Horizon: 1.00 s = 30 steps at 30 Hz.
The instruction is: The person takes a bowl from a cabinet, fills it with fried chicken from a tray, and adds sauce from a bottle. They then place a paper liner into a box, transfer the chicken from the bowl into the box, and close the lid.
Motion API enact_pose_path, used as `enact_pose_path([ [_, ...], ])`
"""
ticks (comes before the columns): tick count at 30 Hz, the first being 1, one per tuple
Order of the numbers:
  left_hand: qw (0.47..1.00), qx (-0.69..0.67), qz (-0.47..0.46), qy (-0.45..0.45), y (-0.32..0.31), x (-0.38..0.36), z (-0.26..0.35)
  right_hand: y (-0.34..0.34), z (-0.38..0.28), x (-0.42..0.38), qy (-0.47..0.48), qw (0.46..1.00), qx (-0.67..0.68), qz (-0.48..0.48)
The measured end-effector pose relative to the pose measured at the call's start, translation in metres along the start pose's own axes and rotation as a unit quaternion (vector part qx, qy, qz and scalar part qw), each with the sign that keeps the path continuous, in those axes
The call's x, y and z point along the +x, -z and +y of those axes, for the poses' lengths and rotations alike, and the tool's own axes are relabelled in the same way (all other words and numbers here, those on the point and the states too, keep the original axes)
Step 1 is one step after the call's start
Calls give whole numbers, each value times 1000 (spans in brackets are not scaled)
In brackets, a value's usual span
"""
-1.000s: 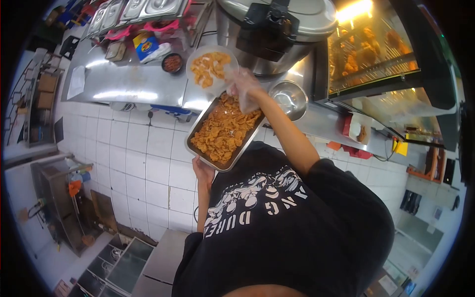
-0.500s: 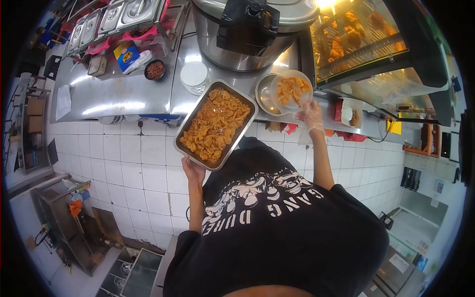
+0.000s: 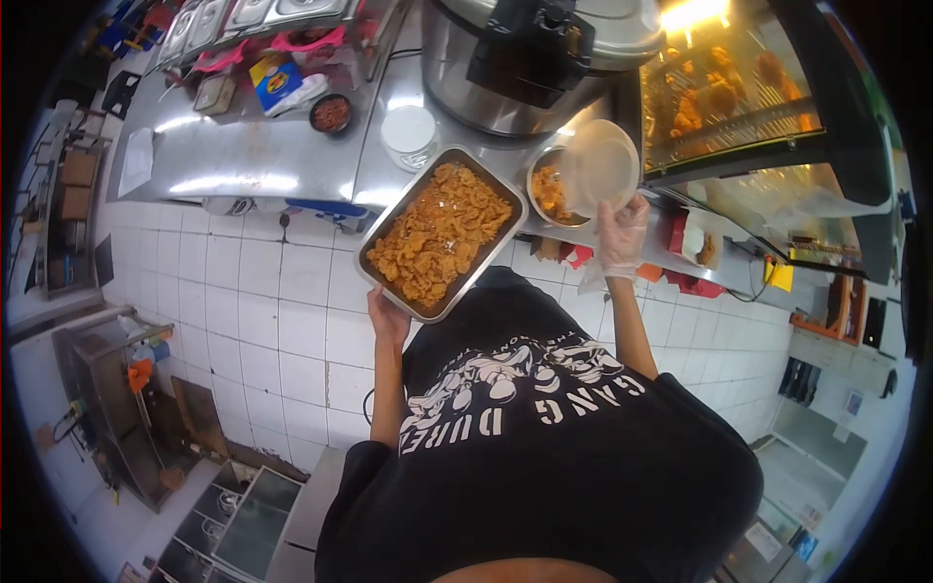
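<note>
My left hand [image 3: 391, 316] grips the lower corner of a metal tray [image 3: 372, 272], which is heaped with crispy fried chicken pieces [image 3: 442, 233]. In my right hand [image 3: 622, 228], covered by a clear plastic glove, is a translucent plastic bowl [image 3: 604, 165]. The bowl tilts over a round metal bowl [image 3: 535, 199] on the counter and partly hides it. Fried pieces [image 3: 551, 192] lie inside the metal bowl. The plastic bowl looks bare inside. Beside the tray's upper edge stands a white-lidded container [image 3: 408, 129].
A large rice cooker [image 3: 476, 97] stands behind the bowls. At the right is a lit glass display cabinet [image 3: 729, 97] with fried chicken. A small black bowl [image 3: 330, 115] of reddish food sits on the steel counter [image 3: 233, 155]. Lidded metal pans [image 3: 248, 12] line the back left.
My right hand has tipped the plastic bowl, and its fried pieces have gone into the metal bowl. My left hand still holds the tray. The whole view has shifted slightly.
</note>
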<state>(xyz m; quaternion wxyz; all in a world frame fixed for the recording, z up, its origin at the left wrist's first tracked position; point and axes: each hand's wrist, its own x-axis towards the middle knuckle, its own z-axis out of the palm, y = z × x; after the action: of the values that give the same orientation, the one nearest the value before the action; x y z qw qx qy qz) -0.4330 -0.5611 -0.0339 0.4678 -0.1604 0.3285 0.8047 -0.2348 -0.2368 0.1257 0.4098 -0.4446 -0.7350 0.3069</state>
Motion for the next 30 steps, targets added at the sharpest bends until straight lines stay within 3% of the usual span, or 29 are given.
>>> enact_pose_path([
  [1,1000,7,5,-6,-2,0,-1,-9,-7,-1,-147,977,149,-49],
  [2,1000,15,10,-12,-3,-1,-2,-19,-17,-2,-289,908,289,-96],
  [3,999,24,14,-18,-5,-1,-2,-34,-28,-5,-364,866,312,-144],
  [5,999,31,17,-28,-7,-1,-3,-79,-44,-10,-420,805,361,-214],
  [7,999,40,23,-27,-9,-2,-1,-132,-51,-5,-389,810,363,-245],
  [8,998,40,23,-32,-10,-2,-1,-161,-29,-3,-204,883,315,-283],
  [12,997,48,11,-54,-9,0,-3,-244,-41,47,-325,884,175,-289],
  [14,997,46,10,-63,-9,-3,-4,-274,-16,65,-255,910,76,-318],
  [15,997,37,11,-60,-12,-4,-4,-289,3,75,-169,924,-12,-344],
  [17,998,27,9,-58,-19,-7,-5,-291,8,89,-32,895,-193,-401],
  [21,998,21,30,-44,-16,-7,-9,-303,29,93,-24,896,-206,-392],
  [24,998,31,35,-42,-5,-2,-13,-280,8,92,-38,887,-214,-407],
  [27,997,36,43,-55,-5,0,-13,-223,-35,75,-33,921,-217,-321],
  [29,998,29,38,-46,2,3,-12,-202,-33,72,72,809,-364,-456],
  [30,998,21,38,-42,6,3,-13,-210,-2,67,59,811,-368,-451],
])
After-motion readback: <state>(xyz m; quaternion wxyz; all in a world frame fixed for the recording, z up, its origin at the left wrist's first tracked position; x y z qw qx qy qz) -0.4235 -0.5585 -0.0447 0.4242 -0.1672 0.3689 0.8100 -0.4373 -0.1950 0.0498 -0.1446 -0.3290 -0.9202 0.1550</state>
